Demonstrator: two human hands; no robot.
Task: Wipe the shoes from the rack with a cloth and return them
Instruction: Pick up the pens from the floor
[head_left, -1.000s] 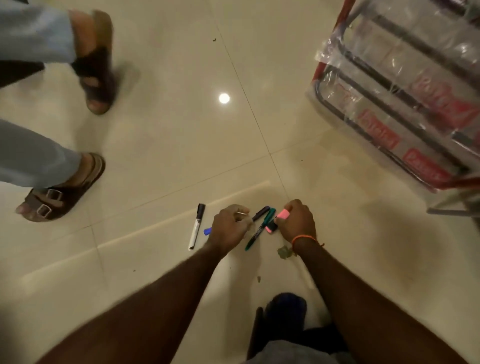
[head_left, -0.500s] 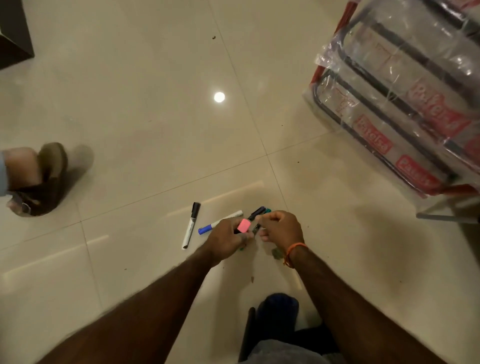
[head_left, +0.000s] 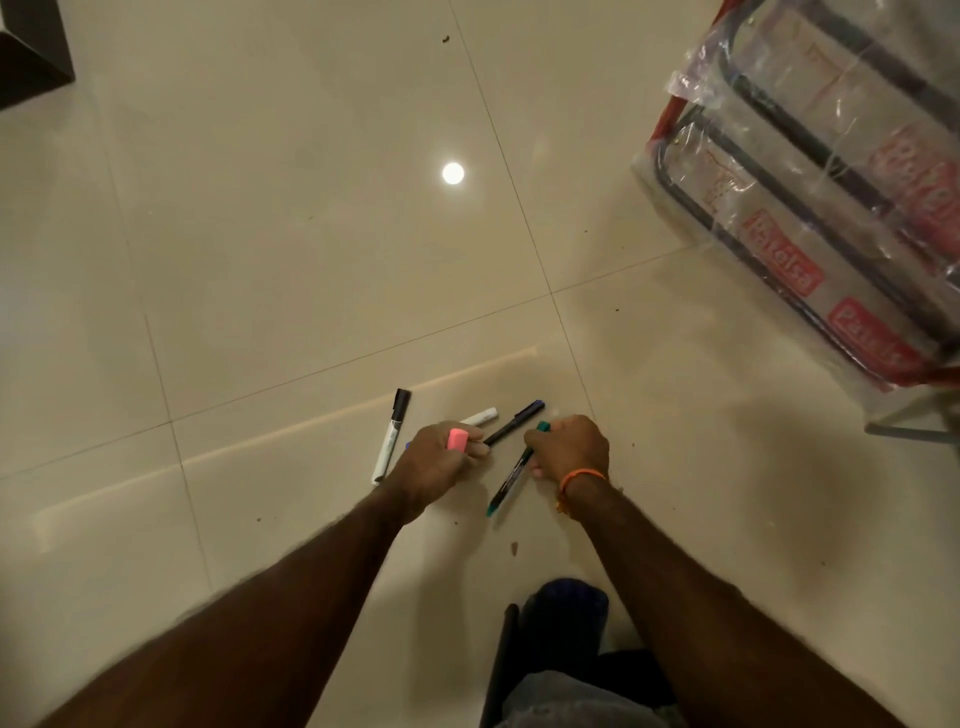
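1. The left hand (head_left: 441, 460) has its fingers curled round a pink-capped marker (head_left: 457, 439), the cap poking up out of the fist.
2. The right hand (head_left: 569, 447) grips a teal marker (head_left: 511, 480) near its capped far end; the barrel slants down toward the near left, its tip just above the floor or on it, which I cannot tell.
3. No shoes and no cloth show anywhere in view, so the wiping looks not yet begun; what the hands hold are pens instead.
4. Shoes would likely handle as light, fairly stiff things, best taken by the heel or the opening; that is a guess, since none is visible.
5. On the floor (head_left: 260, 234), a black-capped white marker (head_left: 390, 436) lies just left of the left hand, a white marker end (head_left: 480, 417) shows beyond it, and a dark pen (head_left: 515, 422) lies between the two hands.
6. The floor is glossy cream tile with thin joints, a ceiling light reflected in it and a few crumbs.
7. At far right stands a metal frame wrapped in clear plastic (head_left: 810, 218) with red labels, possibly the rack; a dark furniture corner (head_left: 28, 47) sits far left.
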